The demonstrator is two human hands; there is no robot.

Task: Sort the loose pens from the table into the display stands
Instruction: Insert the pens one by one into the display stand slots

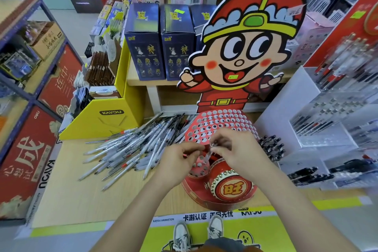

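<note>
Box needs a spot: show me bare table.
The table is bare front-left, between the pile of loose pens and its front edge, left of the red display stand. Right of it, black pens and acrylic trays crowd.

light: bright, even, soft shadows | glare: faint sheen on clear pen racks | blur: fingers motion-smeared, far right soft | distortion: wide-angle bowing at frame corners

The pile of loose pens lies on the table, left of the perforated stand.

Left hand, right hand together, forearms extended; fingers pinch clear pen.
</note>
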